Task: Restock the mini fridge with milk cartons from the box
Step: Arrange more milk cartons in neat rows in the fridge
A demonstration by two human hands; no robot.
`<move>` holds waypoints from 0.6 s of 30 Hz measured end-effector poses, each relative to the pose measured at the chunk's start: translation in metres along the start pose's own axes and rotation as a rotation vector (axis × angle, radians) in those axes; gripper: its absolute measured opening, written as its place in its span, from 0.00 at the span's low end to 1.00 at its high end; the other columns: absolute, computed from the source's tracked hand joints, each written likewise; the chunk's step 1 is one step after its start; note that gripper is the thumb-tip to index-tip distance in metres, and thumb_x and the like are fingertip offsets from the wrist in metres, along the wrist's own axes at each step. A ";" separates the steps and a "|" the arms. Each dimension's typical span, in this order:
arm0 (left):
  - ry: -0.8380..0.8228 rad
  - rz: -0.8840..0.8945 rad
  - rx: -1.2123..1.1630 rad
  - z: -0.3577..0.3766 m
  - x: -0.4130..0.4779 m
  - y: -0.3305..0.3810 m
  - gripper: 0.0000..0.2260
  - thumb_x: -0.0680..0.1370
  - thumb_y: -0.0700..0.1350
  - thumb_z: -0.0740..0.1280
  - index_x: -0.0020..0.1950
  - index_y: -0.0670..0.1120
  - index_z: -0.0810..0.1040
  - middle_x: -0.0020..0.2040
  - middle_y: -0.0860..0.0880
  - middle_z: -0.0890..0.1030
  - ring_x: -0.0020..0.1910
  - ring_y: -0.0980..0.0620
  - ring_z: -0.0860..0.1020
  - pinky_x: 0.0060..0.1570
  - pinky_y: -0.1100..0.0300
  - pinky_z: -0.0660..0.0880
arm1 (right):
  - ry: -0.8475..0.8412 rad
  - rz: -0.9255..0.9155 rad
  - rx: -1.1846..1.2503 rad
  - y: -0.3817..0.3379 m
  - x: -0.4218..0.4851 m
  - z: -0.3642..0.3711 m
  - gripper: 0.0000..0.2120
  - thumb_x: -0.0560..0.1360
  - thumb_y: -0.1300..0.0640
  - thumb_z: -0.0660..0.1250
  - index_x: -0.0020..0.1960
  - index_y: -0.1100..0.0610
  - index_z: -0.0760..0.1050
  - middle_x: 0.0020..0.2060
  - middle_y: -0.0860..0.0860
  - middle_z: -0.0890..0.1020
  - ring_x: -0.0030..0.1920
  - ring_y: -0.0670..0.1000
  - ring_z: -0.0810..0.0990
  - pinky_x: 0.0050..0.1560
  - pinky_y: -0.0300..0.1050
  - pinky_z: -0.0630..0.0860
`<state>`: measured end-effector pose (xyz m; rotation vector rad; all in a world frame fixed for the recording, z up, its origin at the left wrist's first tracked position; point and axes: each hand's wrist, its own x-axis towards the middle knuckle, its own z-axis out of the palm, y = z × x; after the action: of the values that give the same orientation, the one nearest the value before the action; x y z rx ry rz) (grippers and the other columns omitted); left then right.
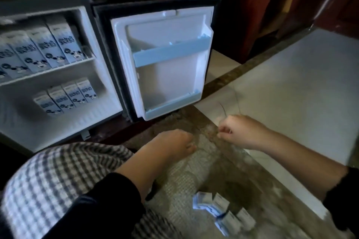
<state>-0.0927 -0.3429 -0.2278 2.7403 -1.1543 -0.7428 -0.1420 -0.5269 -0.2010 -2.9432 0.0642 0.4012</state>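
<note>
Closest to you, a checked cloth (58,176) lies over your lap on the left. Your arms reach out past it, and each one has a dark sleeve pushed back from the wrist.

On the floor by your right arm lies a small heap of blue and white packs (223,211). They are blurry, so I cannot tell if they are small milk cartons. They lie on a brown speckled strip (223,170) of the floor.

A bit further out are your two hands, near each other but not touching. Your left hand (172,142) hangs with its back up and its fingers tucked under, so I cannot tell if it holds anything. Your right hand (240,132) has its fingers curled in and the thumb against the first finger. I see nothing in it. It hovers where the brown strip meets the white tiles (291,93).

Beyond your hands the mini fridge (58,128) stands on the left with its door (169,75) swung wide open to the right. A pale blue door rack (171,50) runs across the door.

Inside the fridge, four milk cartons (68,97) stand side by side in a row at the back of the bottom part. Above them, on the upper shelf (58,69), more milk cartons stand in a tight upper row (46,48) that runs out of the picture on the left.

Behind the fridge is dark red-brown wood (252,6).
</note>
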 end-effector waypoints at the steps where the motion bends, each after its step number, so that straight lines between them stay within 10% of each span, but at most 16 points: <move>1: -0.013 0.000 -0.011 0.007 0.004 0.004 0.16 0.81 0.53 0.56 0.60 0.44 0.73 0.59 0.44 0.75 0.59 0.45 0.74 0.56 0.52 0.71 | -0.019 0.023 0.043 0.009 -0.003 0.007 0.08 0.76 0.50 0.65 0.40 0.51 0.77 0.40 0.47 0.80 0.43 0.48 0.79 0.45 0.46 0.77; 18: -0.346 -0.189 -0.040 0.176 0.073 0.042 0.24 0.77 0.52 0.64 0.72 0.49 0.65 0.68 0.46 0.71 0.67 0.45 0.71 0.63 0.52 0.69 | -0.276 0.225 0.250 0.072 -0.023 0.195 0.09 0.72 0.52 0.69 0.47 0.57 0.79 0.41 0.52 0.82 0.43 0.52 0.82 0.47 0.47 0.79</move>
<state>-0.1578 -0.4038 -0.4017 2.7867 -0.9199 -1.2889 -0.2199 -0.5637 -0.3916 -2.6155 0.3826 0.7665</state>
